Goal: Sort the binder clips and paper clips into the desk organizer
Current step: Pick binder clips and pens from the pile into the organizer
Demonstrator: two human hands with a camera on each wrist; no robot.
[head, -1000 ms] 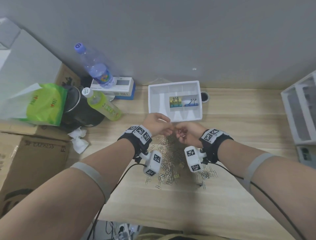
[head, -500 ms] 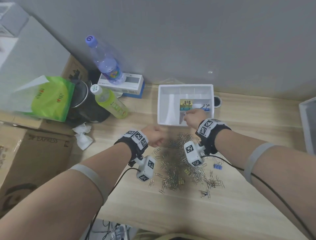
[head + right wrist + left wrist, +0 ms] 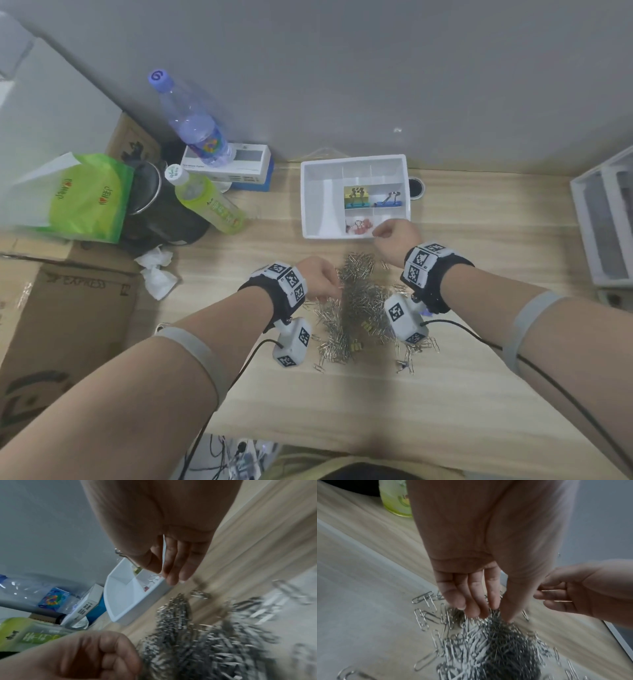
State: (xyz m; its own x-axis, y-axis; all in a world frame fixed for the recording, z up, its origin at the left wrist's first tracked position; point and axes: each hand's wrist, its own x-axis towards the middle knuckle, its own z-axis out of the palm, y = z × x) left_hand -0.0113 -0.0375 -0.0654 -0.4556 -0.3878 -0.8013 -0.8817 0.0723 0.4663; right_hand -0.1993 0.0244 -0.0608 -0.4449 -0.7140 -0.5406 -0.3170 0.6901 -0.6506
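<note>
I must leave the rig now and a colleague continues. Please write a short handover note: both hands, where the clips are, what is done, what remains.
Left hand: fingertips in the paper clip pile on the desk, nothing plainly gripped.
Right hand: pinches paper clips at the near edge of the desk organizer.
Done: yellow-and-teal binder clips, a blue binder clip and pink binder clips lie in three separate compartments.
Left: nearly the whole pile, plus small yellow binder clips mixed in it.

The wooden desk bears a paper-clip heap, white organizer, bottles and tissue.
</note>
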